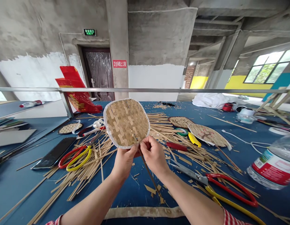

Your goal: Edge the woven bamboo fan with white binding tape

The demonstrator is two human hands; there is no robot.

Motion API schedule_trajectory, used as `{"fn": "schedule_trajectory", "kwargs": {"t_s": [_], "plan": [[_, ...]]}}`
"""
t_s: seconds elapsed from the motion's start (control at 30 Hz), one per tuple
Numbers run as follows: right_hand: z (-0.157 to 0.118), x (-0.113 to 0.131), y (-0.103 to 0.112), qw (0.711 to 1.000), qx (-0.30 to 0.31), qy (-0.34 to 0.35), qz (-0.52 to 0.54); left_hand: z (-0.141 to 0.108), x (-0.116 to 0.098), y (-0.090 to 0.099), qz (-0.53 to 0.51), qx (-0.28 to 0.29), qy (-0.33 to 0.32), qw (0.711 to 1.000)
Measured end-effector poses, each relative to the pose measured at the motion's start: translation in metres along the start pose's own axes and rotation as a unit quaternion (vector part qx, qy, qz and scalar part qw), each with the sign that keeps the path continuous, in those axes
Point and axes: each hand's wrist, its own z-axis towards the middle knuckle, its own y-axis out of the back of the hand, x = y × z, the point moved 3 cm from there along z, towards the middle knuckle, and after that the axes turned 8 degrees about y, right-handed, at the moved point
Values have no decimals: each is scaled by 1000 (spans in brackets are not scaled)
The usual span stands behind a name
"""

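Observation:
A woven bamboo fan [127, 122] with a white bound edge stands upright in front of me, between my two hands. My left hand [126, 156] grips its lower rim, thumb in front and the other fingers mostly hidden behind. With fingers pinched together, my right hand [153, 153] holds the fan's base where a thin brown stick [148, 170] meets the rim. That stick slants down toward the table's near edge. Whether the right fingers also hold something small is hidden.
Bamboo strips [88, 175] lie strewn over the blue table [126, 193]. Red-and-yellow scissors [76, 157] and a phone [54, 153] are on the left. Large shears [201, 178], a painted fan [209, 134], yellow-handled tool [194, 139] and water bottle [273, 165] are on the right.

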Motion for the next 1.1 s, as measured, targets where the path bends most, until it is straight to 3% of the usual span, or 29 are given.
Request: {"fn": "schedule_trajectory", "kwargs": {"t_s": [0.3,0.83,1.0,1.1], "plan": [[1,3,2,998,-12,38,-54,0,1,0,6,-4,4,1000],[7,-1,9,998,7,16,-54,2,0,2,5,-10,11,1000],[13,-16,21,996,-21,-75,36,3,0,9,-1,-22,37,999],[11,-24,13,976,76,-153,133,3,-1,9,-10,-13,57,998]]}}
